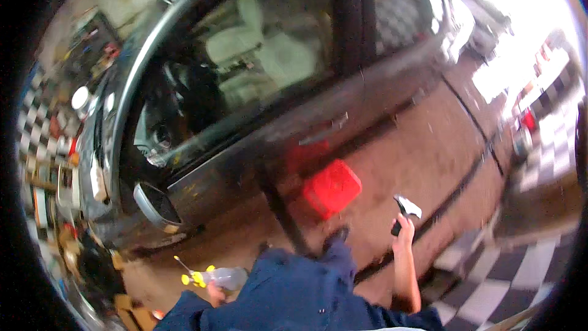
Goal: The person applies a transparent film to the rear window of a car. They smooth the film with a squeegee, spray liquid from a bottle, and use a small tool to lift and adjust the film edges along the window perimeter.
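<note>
Beside the car door, low in the view: both hands were out in front of the blue-clad torso
Right hand [403,233]: raised, fingers closed around the dark handle of a small scraper [406,209], its pale blade pointing up toward the door panel
Left hand [214,294]: mostly hidden by the blue sleeve [190,312]; it looked wrapped around a clear spray bottle [223,278] with a yellow trigger head
Scraper position: held in the air just short of the dark car door [392,141], not visibly touching it
Bottle position: low at the left, nozzle aimed left, away from the door
Scraper handling: judged light and stiff, with a thin blade edge likely sharp; best taken by the handle, well back from the blade
Bottle handling: judged light, thin plastic, possibly slick if wet; best held round the neck under the trigger
Around: side window [245,67] showing pale seats, a red reflection [331,187] on the door, chequered floor [508,276] at right, cluttered shelves [49,147] at left
</note>
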Tool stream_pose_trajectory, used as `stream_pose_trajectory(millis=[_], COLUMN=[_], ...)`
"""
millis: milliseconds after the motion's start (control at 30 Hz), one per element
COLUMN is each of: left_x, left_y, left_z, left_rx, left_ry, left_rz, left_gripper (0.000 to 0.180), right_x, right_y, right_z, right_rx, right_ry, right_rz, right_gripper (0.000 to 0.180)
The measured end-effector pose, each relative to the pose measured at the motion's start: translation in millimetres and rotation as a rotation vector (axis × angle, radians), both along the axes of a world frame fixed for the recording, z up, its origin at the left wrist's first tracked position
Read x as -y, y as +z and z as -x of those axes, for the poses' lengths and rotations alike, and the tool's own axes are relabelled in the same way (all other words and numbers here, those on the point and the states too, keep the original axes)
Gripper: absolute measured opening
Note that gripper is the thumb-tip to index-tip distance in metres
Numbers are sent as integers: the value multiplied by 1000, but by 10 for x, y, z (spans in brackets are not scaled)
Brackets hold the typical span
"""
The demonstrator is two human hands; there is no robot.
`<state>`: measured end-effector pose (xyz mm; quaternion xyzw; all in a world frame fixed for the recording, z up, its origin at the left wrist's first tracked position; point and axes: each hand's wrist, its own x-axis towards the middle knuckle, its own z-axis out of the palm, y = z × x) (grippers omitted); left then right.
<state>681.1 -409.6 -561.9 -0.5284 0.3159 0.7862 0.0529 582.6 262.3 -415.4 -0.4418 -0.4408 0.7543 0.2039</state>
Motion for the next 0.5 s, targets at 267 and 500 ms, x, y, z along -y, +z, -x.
stream_pose_trajectory(millis=[267,500], left_x=[-1316,-2185], left_y=[758,486], left_z=[61,453], left_rx=[-149,159], left_ry=[-110,136], left_rz=[555,202], left_gripper=[36,22], right_x=[-1060,-1240], right_y=[1582,2741], right_z=[2047,3313], right_rx=[-464,-668], right_ry=[371,627], right_rz=[-116,-457], right_gripper=[14,10])
